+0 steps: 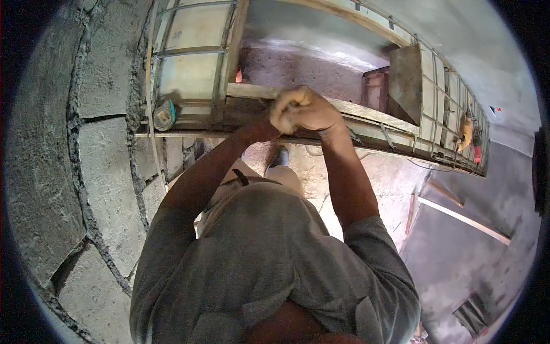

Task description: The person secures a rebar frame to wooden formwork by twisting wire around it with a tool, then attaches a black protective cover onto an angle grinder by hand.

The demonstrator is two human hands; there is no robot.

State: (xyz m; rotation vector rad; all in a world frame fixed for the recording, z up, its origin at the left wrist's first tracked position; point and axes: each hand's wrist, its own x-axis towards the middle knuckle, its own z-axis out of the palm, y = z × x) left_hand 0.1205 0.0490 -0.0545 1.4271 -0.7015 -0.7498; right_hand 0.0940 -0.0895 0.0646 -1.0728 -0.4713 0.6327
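Evidently, both arms reach forward from the body, elbows bent and held out to the sides, the forearms slanting inward until the two hands meet in front of the chest. The right hand (309,112) is uppermost in view, its wrist bent and its fingers curled inward, rather blurred. The left hand (276,125) comes in from the other side, mostly hidden by the right one. Whether either hand grasps anything, I cannot tell. Both overlap the near wooden strip (249,90) of a long frame, which runs crosswise beyond the body; contact with it is unclear. Metal bars (189,51) cross the frame's left end, near a round tape measure (164,114).
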